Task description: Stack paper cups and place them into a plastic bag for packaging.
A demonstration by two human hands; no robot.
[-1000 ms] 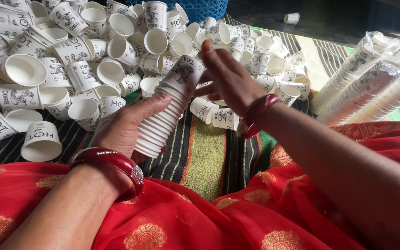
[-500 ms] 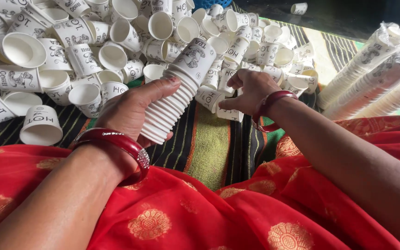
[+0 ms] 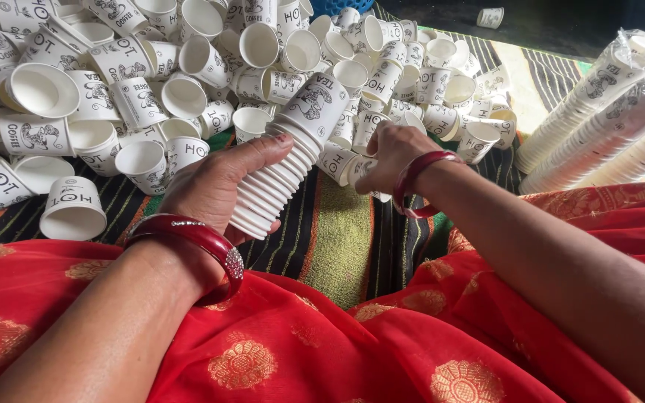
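Since the earlier frames the right hand [image 3: 388, 153] has dropped from beside the top of the nested cup stack [image 3: 281, 168] down into the heap of loose paper cups [image 3: 188, 67], and the stack leans a little further toward that heap.

Now the left hand [image 3: 214, 186] is closed around the lower half of the stack, fingers wrapped over its rims and thumb underneath, holding it tilted with its top cup pointing up and away toward the heap. The right hand lies just right of the stack, fingers curled down over a loose cup [image 3: 349, 168] at the near edge of the heap; whether it already grips that cup cannot be told, since the fingertips are hidden.

All of this rests on a striped mat [image 3: 337, 231], with red patterned cloth [image 3: 300, 351] across the lap nearer than the stack. Plastic-wrapped cup sleeves [image 3: 599, 112] lie well to the right of the stack.

Judging from the tilt, the unsupported upper cups could slide off or the stack could bend if the left hand's hold loosens. A loose cup pushed on crooked could jam or crush a thin rim.
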